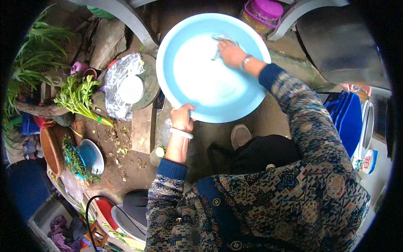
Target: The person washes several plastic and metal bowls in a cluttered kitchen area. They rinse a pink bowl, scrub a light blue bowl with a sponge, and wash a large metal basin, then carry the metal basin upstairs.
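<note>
A large light-blue plastic basin [201, 72] is tilted so that its bright inside faces me. My left hand [182, 119], with a white bangle at the wrist, grips the rim at its lower left. Inside the basin, my right hand [232, 54] presses a greyish cloth [225, 39] against the upper right part. Motion blurs the cloth, and the hand covers much of it. Glare washes out the basin's bottom.
Left of the basin are a bunch of celery [80, 97], a white bowl [131, 89] by crumpled clear plastic, and a wooden board [142, 132]. A purple-lidded container [263, 12] stands beyond the basin. Blue plastic pieces [348, 121] stand at right. My shoe [241, 136] is below.
</note>
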